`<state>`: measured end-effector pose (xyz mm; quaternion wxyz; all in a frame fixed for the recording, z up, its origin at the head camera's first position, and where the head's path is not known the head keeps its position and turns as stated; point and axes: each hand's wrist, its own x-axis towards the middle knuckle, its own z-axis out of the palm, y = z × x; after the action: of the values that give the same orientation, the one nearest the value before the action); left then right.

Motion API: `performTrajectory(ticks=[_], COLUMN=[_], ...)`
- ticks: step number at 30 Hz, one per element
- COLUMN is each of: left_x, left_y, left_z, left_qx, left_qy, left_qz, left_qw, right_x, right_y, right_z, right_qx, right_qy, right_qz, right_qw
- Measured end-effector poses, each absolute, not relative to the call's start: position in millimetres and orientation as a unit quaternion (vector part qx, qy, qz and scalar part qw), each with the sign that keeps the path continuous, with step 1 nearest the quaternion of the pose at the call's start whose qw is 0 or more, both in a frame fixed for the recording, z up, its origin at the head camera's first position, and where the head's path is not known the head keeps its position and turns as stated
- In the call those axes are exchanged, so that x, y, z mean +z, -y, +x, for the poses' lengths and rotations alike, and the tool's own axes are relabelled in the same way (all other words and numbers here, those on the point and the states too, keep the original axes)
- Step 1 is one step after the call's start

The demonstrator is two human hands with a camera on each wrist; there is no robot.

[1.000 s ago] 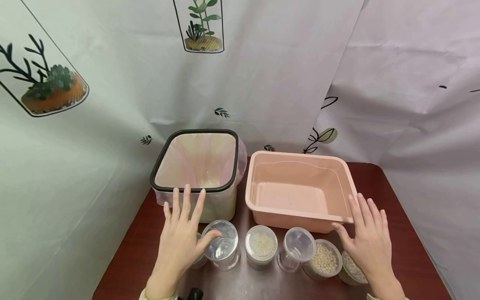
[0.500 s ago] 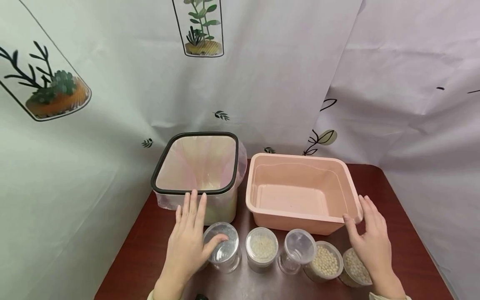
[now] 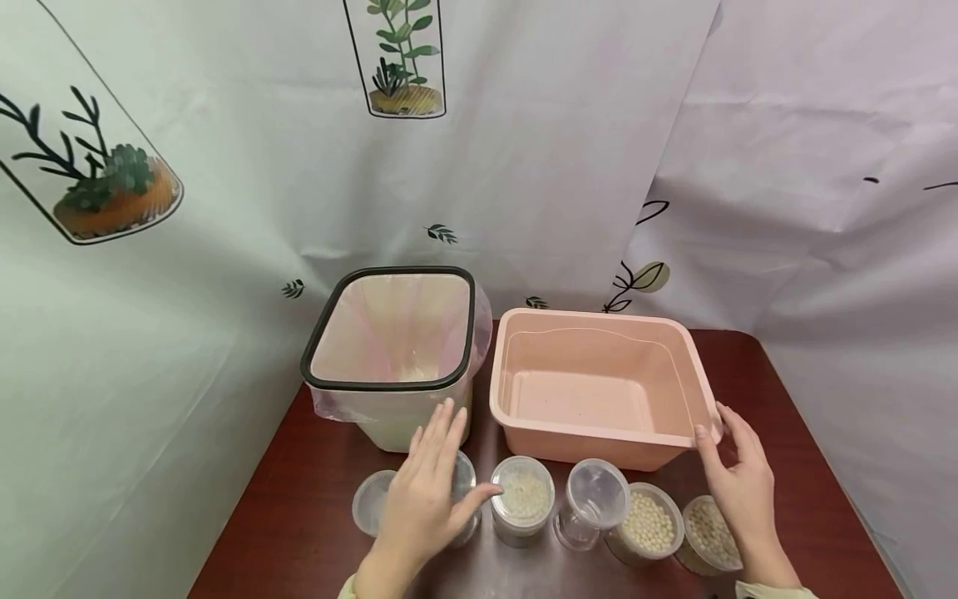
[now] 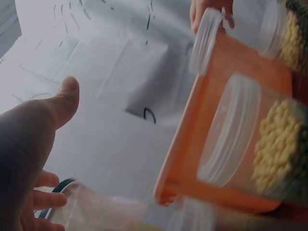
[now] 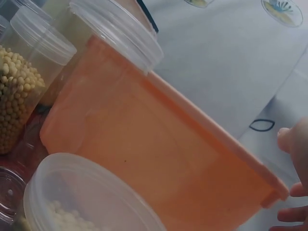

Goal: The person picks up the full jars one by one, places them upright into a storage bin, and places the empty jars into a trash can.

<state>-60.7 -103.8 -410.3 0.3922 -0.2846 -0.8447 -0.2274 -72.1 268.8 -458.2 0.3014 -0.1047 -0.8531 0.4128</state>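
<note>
A dark red tabletop is shown from above, backed by pale curtains printed with plants. A row of small clear plastic jars is lined up along the near edge.

The left hand is held over the left part of that row, fingers straight and spread, nothing gripped. An empty clear jar is largely covered by its palm. The thumb tip is stretched to the right and is seen touching, or all but touching, the rim of the bean-filled jar standing just beside it. This jar lies directly to the right of the left hand's grip, upright, its long axis vertical. The left hand is clearly the nearer one; the right hand is well apart from it, beyond three more jars.

The bean-filled jar is a short round container of clear plastic, closed by a clear lid, with small pale cream beans seen through it. In the left wrist view the beans are seen packed against its wall.

A loose clear lid or shallow cup lies just left of the left hand. To the right stand a tilted empty jar and two more jars of beans.

The right hand is placed at the near right corner of a pink plastic tub, thumb touching the rim, fingers relaxed and not curled round it. A lined bin with a black rim stands to the left of the tub.
</note>
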Motion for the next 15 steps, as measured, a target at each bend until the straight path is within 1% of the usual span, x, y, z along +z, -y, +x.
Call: performTrajectory(ticks=[5,8,15], left_x=[-419,-425,-436], left_y=[92,86,73], left_z=[-59,-58,-58], left_qx=[-0.231,-0.223,-0.196], left_qy=[0.856,0.865,0.878], left_qz=[-0.297,-0.308,-0.335], left_qw=[0.355,0.328,0.281], right_x=[-458,-468,-538], right_y=[-269,-275,-311], right_z=[-72,-74,-96], right_qx=[0.443,0.456,0.458], right_qy=[0.849,0.844,0.835], right_qz=[-0.151,-0.157,-0.177], right_qw=[0.246,0.234,0.247])
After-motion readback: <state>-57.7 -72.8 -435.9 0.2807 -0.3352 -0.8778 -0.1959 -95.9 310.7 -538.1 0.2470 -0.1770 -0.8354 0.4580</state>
